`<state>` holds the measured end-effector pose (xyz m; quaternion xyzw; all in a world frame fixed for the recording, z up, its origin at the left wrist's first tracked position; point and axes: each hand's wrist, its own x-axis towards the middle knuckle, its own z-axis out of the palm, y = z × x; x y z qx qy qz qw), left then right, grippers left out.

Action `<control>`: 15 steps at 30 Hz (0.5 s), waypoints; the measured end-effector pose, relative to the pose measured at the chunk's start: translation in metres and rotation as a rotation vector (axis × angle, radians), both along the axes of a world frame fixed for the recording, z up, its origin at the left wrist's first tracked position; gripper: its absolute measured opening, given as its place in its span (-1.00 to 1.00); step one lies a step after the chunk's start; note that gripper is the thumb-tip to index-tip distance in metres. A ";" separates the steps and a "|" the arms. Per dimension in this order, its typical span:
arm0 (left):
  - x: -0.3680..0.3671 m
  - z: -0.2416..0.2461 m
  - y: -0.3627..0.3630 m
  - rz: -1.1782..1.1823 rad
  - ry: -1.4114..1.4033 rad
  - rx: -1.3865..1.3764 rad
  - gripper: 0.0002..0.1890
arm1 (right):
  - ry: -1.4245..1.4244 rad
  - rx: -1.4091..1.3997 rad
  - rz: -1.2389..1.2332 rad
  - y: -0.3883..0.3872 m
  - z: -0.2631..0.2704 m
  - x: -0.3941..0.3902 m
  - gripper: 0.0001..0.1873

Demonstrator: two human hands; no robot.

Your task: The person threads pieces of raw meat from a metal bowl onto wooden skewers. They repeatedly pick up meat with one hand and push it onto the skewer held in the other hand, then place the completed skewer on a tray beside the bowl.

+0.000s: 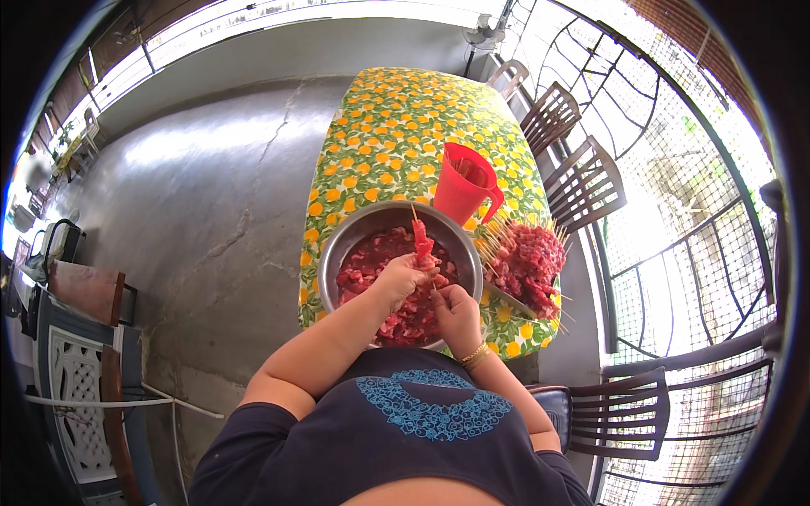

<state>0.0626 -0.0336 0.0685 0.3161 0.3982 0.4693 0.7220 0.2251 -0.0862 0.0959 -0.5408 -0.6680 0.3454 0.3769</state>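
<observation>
Over a wide steel bowl (330, 259) of raw red meat pieces (361, 269), my left hand (402, 278) grips the meat threaded on a bamboo skewer (414, 214). Its bare tip points up and away from me, with a strip of meat (421, 237) just below. My right hand (459, 313), wearing a gold bracelet at the wrist, pinches the lower end of the skewer between thumb and fingers. My fingers hide part of the meat. To the right of the bowl lies a heap of skewered raw meat (531, 262), its stick ends fanning outward.
A red plastic pitcher (459, 190) with thin sticks inside stands behind the bowl. The table wears a fruit-print tablecloth (380, 139). Slatted chairs (588, 183) line the right side by a mesh grille (683, 303). At lower right is another chair (620, 414). A fan (484, 35) stands at the back.
</observation>
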 end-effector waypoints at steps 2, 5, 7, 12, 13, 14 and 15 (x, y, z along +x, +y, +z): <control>0.002 0.003 -0.002 -0.001 0.025 -0.058 -0.74 | -0.018 -0.028 0.012 -0.001 -0.001 0.001 -0.76; 0.004 0.005 -0.003 0.007 0.025 -0.080 -0.76 | 0.000 -0.006 0.011 -0.001 -0.003 0.000 -0.79; 0.006 0.004 -0.003 0.023 -0.003 -0.087 -0.77 | -0.001 0.015 0.034 -0.001 -0.005 0.001 -0.79; 0.009 0.004 -0.004 0.042 -0.092 -0.142 -0.75 | -0.006 0.081 0.059 0.001 -0.014 0.003 -0.83; 0.008 0.005 -0.004 0.023 -0.054 -0.113 -0.75 | -0.005 0.077 0.064 0.001 -0.015 0.003 -0.84; 0.006 0.006 -0.004 0.001 -0.046 -0.088 -0.74 | -0.012 0.038 0.057 0.001 -0.015 0.003 -0.84; 0.005 0.008 -0.004 -0.022 -0.039 -0.063 -0.74 | 0.008 0.069 0.059 0.001 -0.015 0.002 -0.85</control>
